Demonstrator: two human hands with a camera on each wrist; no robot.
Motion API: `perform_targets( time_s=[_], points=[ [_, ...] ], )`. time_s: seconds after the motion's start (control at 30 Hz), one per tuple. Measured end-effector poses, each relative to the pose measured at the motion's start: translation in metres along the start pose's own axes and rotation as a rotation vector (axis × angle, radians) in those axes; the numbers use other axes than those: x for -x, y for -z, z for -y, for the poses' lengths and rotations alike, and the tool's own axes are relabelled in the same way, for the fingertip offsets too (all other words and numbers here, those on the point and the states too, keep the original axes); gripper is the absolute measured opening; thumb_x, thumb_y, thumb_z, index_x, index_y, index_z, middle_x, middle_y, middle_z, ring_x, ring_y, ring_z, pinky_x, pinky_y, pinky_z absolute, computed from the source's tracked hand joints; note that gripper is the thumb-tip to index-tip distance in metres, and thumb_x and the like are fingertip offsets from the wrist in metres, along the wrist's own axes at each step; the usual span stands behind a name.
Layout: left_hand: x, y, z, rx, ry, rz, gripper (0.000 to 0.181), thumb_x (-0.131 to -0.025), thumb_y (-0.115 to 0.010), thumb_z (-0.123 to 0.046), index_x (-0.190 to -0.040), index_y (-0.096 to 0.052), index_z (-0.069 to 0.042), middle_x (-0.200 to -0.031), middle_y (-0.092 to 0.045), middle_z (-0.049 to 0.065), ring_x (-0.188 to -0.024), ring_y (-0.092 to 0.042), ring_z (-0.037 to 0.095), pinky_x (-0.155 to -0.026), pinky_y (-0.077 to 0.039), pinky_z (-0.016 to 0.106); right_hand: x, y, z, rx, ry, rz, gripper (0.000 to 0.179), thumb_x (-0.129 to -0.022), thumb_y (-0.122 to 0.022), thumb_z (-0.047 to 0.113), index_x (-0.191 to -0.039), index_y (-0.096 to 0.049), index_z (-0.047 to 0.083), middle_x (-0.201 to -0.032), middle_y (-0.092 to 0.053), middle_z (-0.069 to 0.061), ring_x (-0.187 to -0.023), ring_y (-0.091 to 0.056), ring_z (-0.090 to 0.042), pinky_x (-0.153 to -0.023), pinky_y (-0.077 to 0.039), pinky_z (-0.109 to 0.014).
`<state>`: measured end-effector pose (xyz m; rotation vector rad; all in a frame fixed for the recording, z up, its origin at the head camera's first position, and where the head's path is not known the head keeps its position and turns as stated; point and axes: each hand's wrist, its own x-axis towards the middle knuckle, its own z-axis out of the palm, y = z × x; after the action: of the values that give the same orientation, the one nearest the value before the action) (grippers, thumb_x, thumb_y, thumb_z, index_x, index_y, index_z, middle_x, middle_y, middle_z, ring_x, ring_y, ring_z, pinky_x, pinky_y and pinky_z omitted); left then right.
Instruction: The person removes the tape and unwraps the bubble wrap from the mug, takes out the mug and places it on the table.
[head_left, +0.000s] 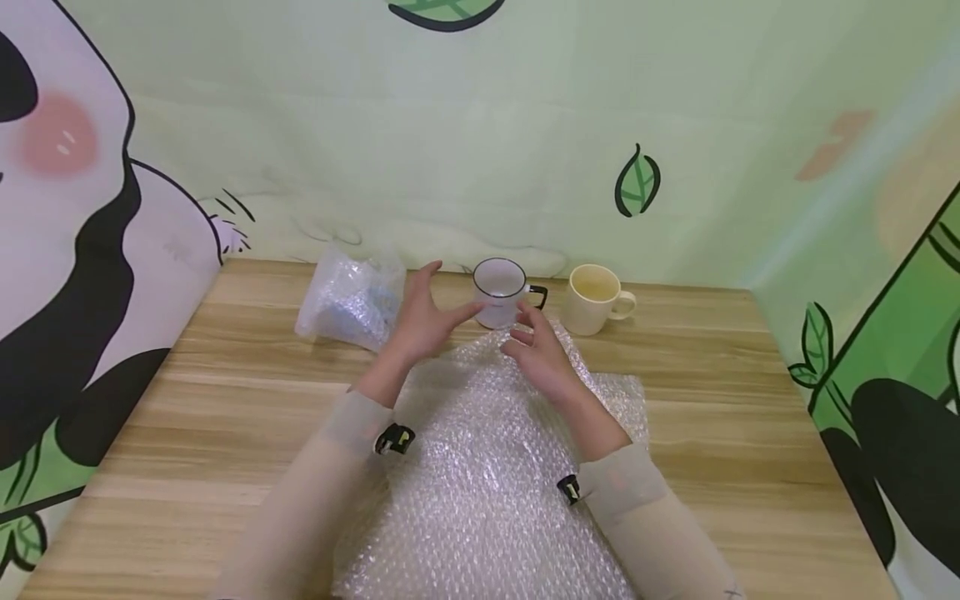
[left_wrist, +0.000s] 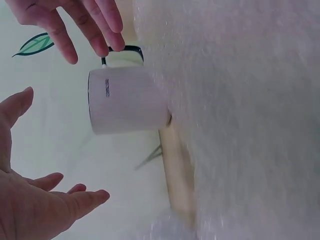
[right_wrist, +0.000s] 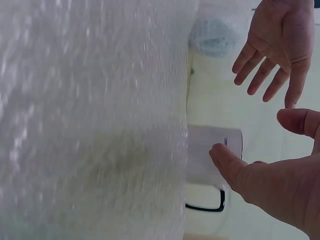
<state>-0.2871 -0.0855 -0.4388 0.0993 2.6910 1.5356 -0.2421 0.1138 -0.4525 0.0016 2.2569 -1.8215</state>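
Note:
A white mug (head_left: 497, 310) with a black rim and black handle stands at the back of the table. Both hands are spread near it in the head view. My left hand (head_left: 426, 323) is at its left, thumb toward the mug, fingers extended and holding nothing. On the near right side, my right hand (head_left: 542, 354) has its fingers loosely bent and nothing in them. A wide sheet of bubble wrap (head_left: 487, 467) lies under both forearms, its far end reaching the mug's base. In the left wrist view the mug (left_wrist: 127, 100) shows small dark lettering, and the wrap covers part of its base.
Right of the white mug stands a cream-yellow mug (head_left: 588, 304), its handle pointing right. A bubble-wrapped bundle (head_left: 352, 304) sits at the back left. Behind the wooden table (head_left: 720, 417) rises a printed green backdrop (head_left: 525, 167).

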Motion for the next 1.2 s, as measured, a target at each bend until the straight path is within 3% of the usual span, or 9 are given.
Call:
perform_targets(
  time_s=[0.23,0.43,0.67,0.87,1.07,1.2],
  points=[
    [0.012,0.026,0.007,-0.048,-0.039,-0.031,0.092,-0.093,-0.075,-0.045,-0.161,-0.027,-0.007,-0.164,-0.026,0.022,-0.152,-0.031,0.04,-0.125,-0.03,0.055,0.0,-0.017,0.01,-0.025,-0.015,0.071,0.069,-0.103,-0.059,0.023,-0.163,-0.027,0.017,-0.161,-0.036,-0.019,-0.148,-0.044,-0.037,-0.118,-0.042,-0.055],
    [0.019,0.054,0.011,-0.082,-0.052,-0.078,0.081,-0.097,-0.07,-0.044,-0.16,-0.032,-0.008,-0.162,-0.031,0.02,-0.152,-0.032,0.039,-0.125,-0.03,0.056,-0.012,-0.033,0.011,-0.059,-0.026,0.113,0.064,-0.105,-0.057,0.026,-0.162,-0.031,0.016,-0.158,-0.043,-0.02,-0.137,-0.054,-0.042,-0.117,-0.045,-0.051],
    [0.021,0.093,0.023,-0.125,-0.029,-0.17,0.076,-0.102,-0.06,-0.048,-0.161,-0.03,-0.009,-0.164,-0.028,0.02,-0.154,-0.029,0.04,-0.124,-0.028,0.059,-0.024,-0.05,0.012,-0.112,-0.029,0.161,0.061,-0.107,-0.054,0.023,-0.162,-0.031,0.012,-0.156,-0.046,-0.023,-0.141,-0.051,-0.043,-0.119,-0.043,-0.05],
    [0.015,0.118,0.04,-0.246,0.061,-0.271,0.081,-0.102,-0.056,-0.05,-0.161,-0.027,-0.003,-0.161,-0.029,0.027,-0.148,-0.035,0.046,-0.122,-0.032,0.059,-0.035,-0.063,0.012,-0.156,-0.054,0.177,0.061,-0.107,-0.054,0.028,-0.162,-0.033,0.012,-0.157,-0.047,-0.022,-0.142,-0.051,-0.04,-0.119,-0.044,-0.047],
    [0.01,0.133,0.059,-0.317,0.192,-0.209,0.095,-0.1,-0.055,-0.059,-0.163,-0.016,0.002,-0.162,-0.026,0.035,-0.146,-0.033,0.053,-0.121,-0.031,0.063,-0.046,-0.083,0.011,-0.187,-0.067,0.193,0.059,-0.107,-0.054,0.028,-0.162,-0.035,0.013,-0.158,-0.048,-0.02,-0.144,-0.049,-0.04,-0.12,-0.042,-0.048],
    [0.006,0.135,0.068,-0.302,0.266,-0.141,0.101,-0.1,-0.053,-0.063,-0.164,-0.01,0.002,-0.164,-0.024,0.036,-0.15,-0.028,0.054,-0.123,-0.028,0.064,-0.055,-0.098,0.009,-0.154,-0.064,0.181,0.057,-0.107,-0.054,0.028,-0.16,-0.038,0.013,-0.152,-0.054,-0.02,-0.132,-0.057,-0.04,-0.115,-0.047,-0.048]
  ],
)
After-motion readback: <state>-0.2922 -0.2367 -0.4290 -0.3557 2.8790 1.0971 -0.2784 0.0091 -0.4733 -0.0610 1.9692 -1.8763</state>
